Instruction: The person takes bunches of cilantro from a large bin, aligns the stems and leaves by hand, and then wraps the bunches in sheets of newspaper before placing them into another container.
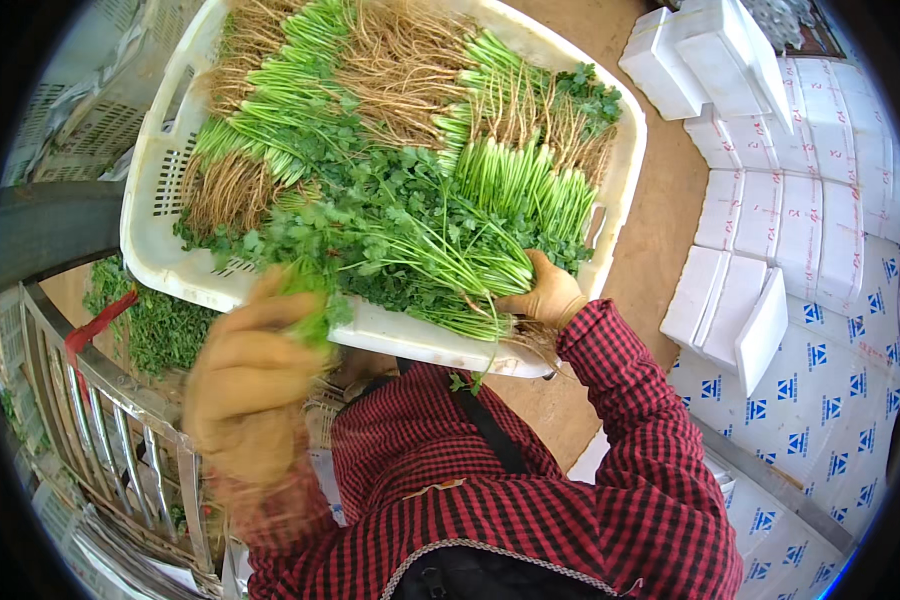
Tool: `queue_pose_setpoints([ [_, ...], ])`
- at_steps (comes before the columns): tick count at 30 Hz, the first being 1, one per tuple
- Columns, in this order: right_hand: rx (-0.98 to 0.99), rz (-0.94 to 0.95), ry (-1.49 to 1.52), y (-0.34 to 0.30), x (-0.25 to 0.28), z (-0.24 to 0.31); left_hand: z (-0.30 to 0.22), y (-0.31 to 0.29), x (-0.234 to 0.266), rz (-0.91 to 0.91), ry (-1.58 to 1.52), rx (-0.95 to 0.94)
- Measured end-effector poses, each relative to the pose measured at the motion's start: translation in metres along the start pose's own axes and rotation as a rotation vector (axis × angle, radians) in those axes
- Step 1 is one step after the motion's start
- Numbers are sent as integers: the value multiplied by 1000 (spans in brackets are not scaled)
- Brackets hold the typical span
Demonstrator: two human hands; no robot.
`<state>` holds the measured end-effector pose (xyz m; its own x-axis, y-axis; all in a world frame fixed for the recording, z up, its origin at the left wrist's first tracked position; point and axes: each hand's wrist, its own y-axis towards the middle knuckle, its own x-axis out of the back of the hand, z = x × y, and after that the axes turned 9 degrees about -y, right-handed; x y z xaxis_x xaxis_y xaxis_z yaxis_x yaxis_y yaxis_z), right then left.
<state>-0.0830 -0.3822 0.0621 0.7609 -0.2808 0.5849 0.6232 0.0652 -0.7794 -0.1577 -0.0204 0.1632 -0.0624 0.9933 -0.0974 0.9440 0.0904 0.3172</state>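
Note:
A large white plastic crate (370,335) holds bunches of coriander (520,190) with green stems and long brown roots, laid in different directions. At its near right, my right hand (545,293), in a tan glove, grips a coriander bunch (450,255) by the stems near the roots. The leaves of that bunch spread leftward over the others. My left hand (255,370), also gloved, is smeared by motion at the crate's near left edge. Its fingers are closed round some blurred green coriander sprigs (313,300).
Left of me stands a metal railing (120,400) with a red tie (100,325), and more greens (160,320) lie behind it. On the right are stacked white foam boxes (780,210) and printed sheeting (810,400). Perforated crates (90,120) stand at far left.

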Motion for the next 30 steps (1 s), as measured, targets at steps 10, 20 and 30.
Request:
queue_pose_setpoints([
  [10,126,-36,-70,-14,-11,-16,123,-64,-186,895,434,254],
  [20,339,-35,280,-35,-15,-48,144,-55,-150,37,-882,664],
  [30,-81,-31,-561,-40,-34,13,66,-128,-52,-265,-526,508],
])
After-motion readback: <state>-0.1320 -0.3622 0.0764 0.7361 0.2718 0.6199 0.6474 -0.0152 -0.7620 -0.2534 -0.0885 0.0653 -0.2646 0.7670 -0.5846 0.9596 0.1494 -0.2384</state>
